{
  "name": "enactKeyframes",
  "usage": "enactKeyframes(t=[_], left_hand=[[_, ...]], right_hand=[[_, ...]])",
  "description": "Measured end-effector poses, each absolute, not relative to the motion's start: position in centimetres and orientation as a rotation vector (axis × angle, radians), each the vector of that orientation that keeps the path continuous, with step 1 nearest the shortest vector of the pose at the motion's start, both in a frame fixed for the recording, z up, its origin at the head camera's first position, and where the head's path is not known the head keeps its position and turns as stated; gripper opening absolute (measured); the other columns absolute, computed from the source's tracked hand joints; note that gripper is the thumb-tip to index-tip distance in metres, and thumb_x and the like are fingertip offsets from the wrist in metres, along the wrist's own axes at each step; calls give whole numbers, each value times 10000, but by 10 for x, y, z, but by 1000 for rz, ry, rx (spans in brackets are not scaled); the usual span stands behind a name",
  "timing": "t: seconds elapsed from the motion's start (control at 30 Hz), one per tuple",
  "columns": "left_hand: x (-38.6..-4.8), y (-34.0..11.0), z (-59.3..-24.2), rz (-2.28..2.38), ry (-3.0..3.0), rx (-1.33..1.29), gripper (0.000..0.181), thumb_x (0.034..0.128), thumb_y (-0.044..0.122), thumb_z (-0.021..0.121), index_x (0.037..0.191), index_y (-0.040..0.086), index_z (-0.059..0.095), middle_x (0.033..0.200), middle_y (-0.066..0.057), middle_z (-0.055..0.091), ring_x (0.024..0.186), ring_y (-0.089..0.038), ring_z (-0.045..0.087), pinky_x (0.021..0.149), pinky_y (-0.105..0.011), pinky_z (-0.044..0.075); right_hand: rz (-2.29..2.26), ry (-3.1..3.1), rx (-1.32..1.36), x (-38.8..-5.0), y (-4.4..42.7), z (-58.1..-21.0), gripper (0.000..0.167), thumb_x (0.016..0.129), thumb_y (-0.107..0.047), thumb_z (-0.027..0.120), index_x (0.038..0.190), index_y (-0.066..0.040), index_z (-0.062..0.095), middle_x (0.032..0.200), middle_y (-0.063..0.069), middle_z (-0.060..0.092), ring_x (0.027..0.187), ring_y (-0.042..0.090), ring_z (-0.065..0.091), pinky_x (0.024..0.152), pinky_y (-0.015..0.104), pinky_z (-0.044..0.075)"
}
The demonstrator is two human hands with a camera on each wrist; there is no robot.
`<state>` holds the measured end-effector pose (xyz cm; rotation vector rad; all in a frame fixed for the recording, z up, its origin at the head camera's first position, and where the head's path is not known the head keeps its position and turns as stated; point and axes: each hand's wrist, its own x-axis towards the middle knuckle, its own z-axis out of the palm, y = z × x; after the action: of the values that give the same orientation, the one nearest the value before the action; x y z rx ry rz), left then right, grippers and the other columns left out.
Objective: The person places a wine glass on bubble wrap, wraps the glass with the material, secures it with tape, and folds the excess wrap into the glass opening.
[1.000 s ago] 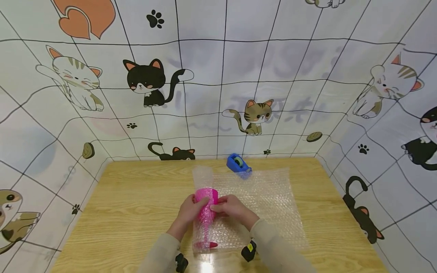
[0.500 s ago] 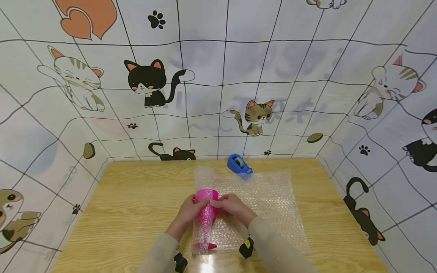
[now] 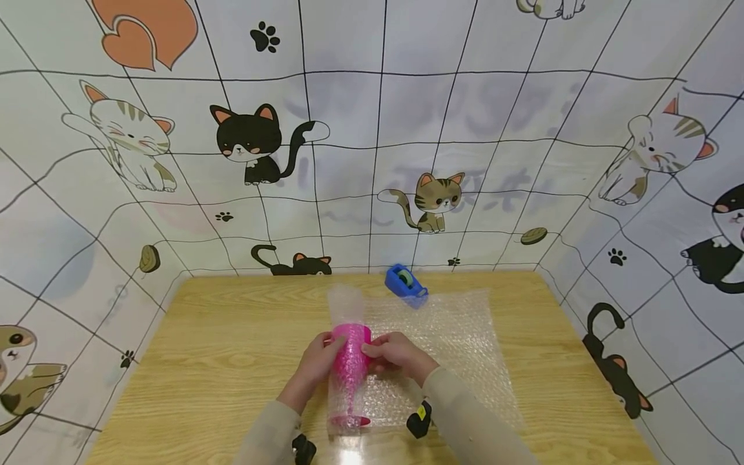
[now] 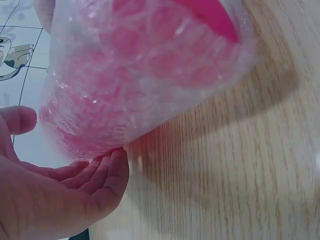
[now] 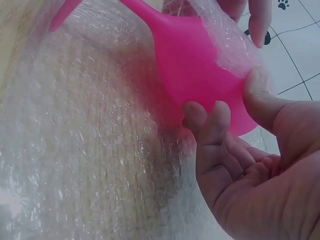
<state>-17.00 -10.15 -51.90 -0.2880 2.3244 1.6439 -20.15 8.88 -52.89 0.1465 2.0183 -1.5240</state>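
A pink wine glass (image 5: 192, 60) lies on its side on a sheet of bubble wrap (image 3: 438, 352). The sheet's left end is folded over its bowl, stem and foot, while part of the pink bowl shows bare on the right. My left hand (image 3: 314, 365) is at the bowl's left side; in the left wrist view its fingertips (image 4: 117, 160) touch the wrapped bowl from below, and the thumb stands apart from it. With thumb and fingers, my right hand (image 3: 401, 355) pinches the glass near its rim on the right.
Behind the bubble wrap stands a blue tape dispenser (image 3: 405, 284), partly covered by the sheet's far edge. The wooden table (image 3: 232, 336) reaches to white cat-patterned walls (image 3: 349, 116) at the back and sides.
The left thumb has moved off the top of the wrapped bowl to its left side. The right thumb has shifted slightly down and right along the bowl. The glass stays in place.
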Motion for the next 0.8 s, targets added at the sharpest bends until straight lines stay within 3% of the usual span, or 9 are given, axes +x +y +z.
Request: enactKeyframes(t=[0.43, 0.67, 0.8], left_hand=[[-171, -107, -523, 1638, 2369, -307, 724, 855, 443, 708, 1327, -42, 452, 1220, -232, 581, 1050, -300, 609, 846, -408, 545], [-171, -108, -520, 1637, 2330, -301, 840, 875, 426, 690, 1405, -133, 354, 1327, -310, 520, 1187, -408, 558, 972, -489, 504], [-171, -107, -521, 1608, 2314, -299, 850, 877, 468, 671, 1390, -145, 384, 1355, -320, 505, 1215, -426, 540, 991, -512, 488]], right_hand=[[-1473, 1943, 135, -207, 90, -536, 338, 933, -255, 656, 1162, -6, 652, 787, 17, 708, 642, 85, 588, 573, 186, 486], [-1475, 1934, 174, -207, 91, -534, 343, 924, -253, 667, 1170, -14, 655, 783, 22, 710, 620, 80, 572, 569, 183, 494], [-1480, 1940, 164, -207, 92, -533, 340, 922, -247, 672, 1164, -10, 665, 775, 24, 709, 614, 78, 571, 570, 186, 502]])
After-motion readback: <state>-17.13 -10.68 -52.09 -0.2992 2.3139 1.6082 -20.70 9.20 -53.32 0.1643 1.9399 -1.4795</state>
